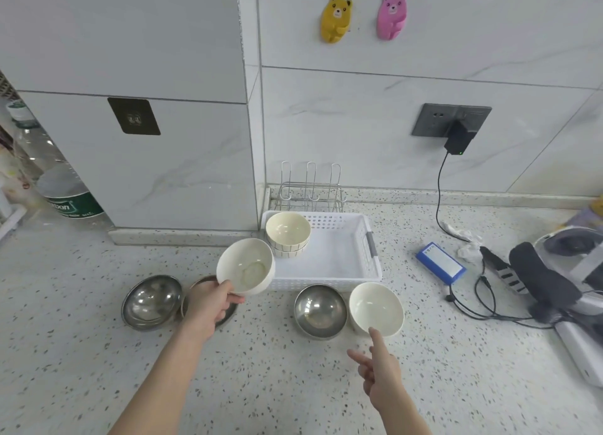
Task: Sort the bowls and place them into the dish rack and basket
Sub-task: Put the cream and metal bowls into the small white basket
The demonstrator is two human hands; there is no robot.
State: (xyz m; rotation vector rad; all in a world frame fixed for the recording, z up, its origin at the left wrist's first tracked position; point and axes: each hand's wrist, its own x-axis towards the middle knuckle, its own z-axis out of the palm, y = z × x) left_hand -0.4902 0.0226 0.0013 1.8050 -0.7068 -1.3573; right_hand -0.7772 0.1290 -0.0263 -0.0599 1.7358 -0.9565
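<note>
My left hand (208, 304) grips the rim of a white bowl (245, 265), held tilted above the counter just left of the white basket (339, 271). Two stacked cream bowls (287, 234) sit in the basket's back left corner. Behind the basket stands an empty wire dish rack (311, 190). On the counter lie a steel bowl (151, 302) at the left, another steel bowl (225, 317) mostly hidden under my left hand, a third steel bowl (320, 310) and a white bowl (376, 308). My right hand (380, 366) is open, one fingertip at that white bowl's near rim.
A blue battery pack (440, 262), black cables (483, 307) and a white device (574, 291) crowd the counter's right side. A charger (458, 139) is plugged into the wall socket. Water bottles (70, 196) stand at the far left beside the wall column.
</note>
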